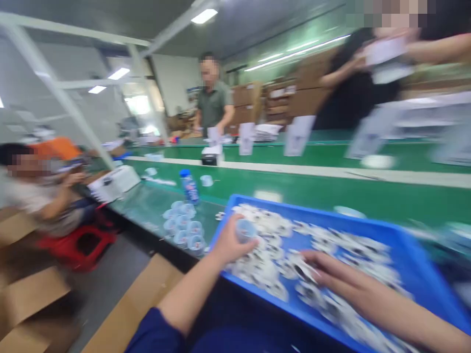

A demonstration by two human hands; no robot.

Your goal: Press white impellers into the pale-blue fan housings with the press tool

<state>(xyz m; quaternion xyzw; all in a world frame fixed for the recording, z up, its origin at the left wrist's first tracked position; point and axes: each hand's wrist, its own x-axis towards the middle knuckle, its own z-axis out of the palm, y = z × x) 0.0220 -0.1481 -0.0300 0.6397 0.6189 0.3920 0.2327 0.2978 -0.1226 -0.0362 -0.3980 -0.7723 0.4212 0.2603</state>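
Left hand (pixel 231 243) is curled around a small clear cup (pixel 246 229), held over the near-left corner of the blue tray (pixel 301 210). Right hand (pixel 333 277) is laid flat, fingers extended, on the heap of white parts (pixel 272 225) inside the tray. Nothing is seen gripped there, though heavy motion blur leaves that uncertain. A cluster of similar cups (pixel 183 226) is set on the table (pixel 147 206) just left of the tray. A blue-capped bottle (pixel 190 187) is stood behind the cluster.
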